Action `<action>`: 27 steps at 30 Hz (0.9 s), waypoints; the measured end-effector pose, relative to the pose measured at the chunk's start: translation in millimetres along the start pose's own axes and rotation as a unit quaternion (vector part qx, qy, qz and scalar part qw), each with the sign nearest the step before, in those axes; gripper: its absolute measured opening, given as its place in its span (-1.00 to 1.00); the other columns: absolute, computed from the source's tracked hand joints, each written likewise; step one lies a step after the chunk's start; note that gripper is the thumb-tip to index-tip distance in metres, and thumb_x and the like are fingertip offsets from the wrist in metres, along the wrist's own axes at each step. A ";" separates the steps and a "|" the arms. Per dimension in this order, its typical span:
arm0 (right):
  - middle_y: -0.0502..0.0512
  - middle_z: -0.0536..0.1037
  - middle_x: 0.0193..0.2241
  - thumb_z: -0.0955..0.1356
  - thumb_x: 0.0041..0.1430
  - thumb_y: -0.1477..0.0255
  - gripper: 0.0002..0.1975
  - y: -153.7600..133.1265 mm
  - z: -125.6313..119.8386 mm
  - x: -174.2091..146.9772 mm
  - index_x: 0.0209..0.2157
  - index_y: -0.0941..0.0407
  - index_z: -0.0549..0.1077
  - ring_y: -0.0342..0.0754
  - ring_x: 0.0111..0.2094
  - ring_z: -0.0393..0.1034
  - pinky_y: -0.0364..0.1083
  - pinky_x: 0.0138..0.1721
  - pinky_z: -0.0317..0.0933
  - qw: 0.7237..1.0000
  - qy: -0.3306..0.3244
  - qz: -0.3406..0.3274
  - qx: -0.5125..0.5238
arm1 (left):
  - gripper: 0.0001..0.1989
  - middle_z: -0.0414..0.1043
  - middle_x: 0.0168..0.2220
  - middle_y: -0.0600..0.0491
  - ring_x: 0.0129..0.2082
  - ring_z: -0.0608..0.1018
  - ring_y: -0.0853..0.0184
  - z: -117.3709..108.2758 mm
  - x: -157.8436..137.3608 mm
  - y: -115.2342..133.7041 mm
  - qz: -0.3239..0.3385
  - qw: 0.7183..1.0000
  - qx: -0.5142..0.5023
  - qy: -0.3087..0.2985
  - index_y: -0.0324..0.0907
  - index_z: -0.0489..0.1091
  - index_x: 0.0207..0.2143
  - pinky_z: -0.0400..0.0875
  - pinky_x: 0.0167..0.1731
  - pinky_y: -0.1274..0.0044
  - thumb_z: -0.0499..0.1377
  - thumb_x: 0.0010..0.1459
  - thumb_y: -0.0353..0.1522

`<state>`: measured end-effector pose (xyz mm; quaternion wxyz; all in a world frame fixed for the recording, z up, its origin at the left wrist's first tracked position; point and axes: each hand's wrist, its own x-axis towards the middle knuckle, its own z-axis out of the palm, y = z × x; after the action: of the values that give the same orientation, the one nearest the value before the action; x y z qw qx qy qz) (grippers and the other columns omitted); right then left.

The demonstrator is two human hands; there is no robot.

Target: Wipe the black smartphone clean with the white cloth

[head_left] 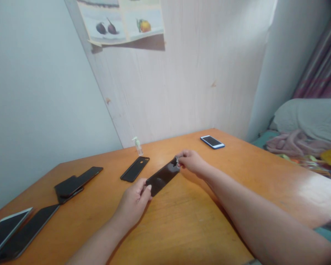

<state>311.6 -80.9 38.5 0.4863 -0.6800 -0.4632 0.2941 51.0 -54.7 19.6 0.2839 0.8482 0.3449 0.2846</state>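
Note:
Between my two hands a black phone (163, 178) is held at a slant above the table, its glossy dark face turned up. My left hand (136, 200) grips the near end, with the thumb on top. At the far end the fingers of my right hand (190, 161) are closed on the corner, where a thin, pale, clear-looking edge shows; whether it is a case or a film I cannot tell. Just beyond the phone, to the left, lies an empty black phone case (135, 169) with a round camera hole.
A small clear pump bottle (138, 146) stands near the back edge of the wooden table (182, 224). A white-fronted phone (212, 141) lies back right. On the left are stacked dark devices (78, 183), a black tablet-like slab (30, 232) and a white-edged tablet (8, 230).

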 end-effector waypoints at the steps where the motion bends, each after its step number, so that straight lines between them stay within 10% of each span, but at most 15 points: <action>1: -0.05 0.47 -0.67 0.24 -0.09 0.68 -0.79 0.3 -0.2 0.2 -0.52 0.16 0.44 -0.23 -0.63 0.28 -0.26 -0.56 0.09 1.000 -0.001 -0.002 0.000 | -0.79 0.46 -0.47 0.10 -0.44 0.55 0.28 -0.1 -0.2 0.3 0.001 1.000 0.003 0.000 -0.13 0.33 -0.27 0.33 -0.41 0.50 0.01 0.26 -0.21; 27: -0.06 0.32 -0.84 0.27 -0.20 0.69 -0.81 2.7 -3.0 -1.4 -0.73 0.16 0.34 -0.22 -0.74 0.15 -0.23 -0.65 -0.03 0.998 -0.050 0.018 -0.041 | -0.79 0.47 -0.44 0.11 -0.44 0.54 0.30 -1.4 0.4 0.1 -0.007 1.000 -0.014 -0.008 -0.13 0.33 -0.26 0.30 -0.42 0.53 0.00 0.26 -0.22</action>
<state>314.5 -83.6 37.0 0.4285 -0.6922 -0.4865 0.3173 50.4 -54.1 20.7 0.3008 0.8437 0.3446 0.2809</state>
